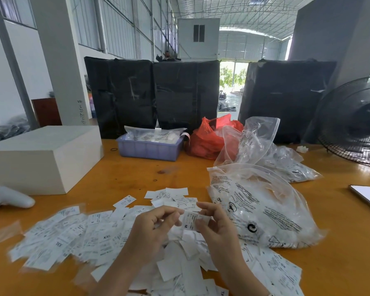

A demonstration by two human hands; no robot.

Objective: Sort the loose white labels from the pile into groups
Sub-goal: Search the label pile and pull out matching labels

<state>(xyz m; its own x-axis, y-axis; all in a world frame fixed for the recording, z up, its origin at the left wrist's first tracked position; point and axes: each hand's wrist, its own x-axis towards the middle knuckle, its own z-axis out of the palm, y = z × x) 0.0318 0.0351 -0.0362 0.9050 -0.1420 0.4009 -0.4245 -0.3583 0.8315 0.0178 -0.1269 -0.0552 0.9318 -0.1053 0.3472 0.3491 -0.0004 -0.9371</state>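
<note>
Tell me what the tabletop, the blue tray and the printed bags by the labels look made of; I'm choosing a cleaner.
Tabletop: likely varnished wood or plywood; orange-brown, glossy, with a dark knot-like mark.
Blue tray: moulded plastic by the look; matte, with ribbed sides.
Printed bags: thin clear plastic film; see-through, crinkled, shiny.

Orange worktop. White box far left, white controller in front of it. Blue tray at back, red bag beside it. Clear plastic bags right. Black fan and phone far right. Black wrapped bales behind.
</note>
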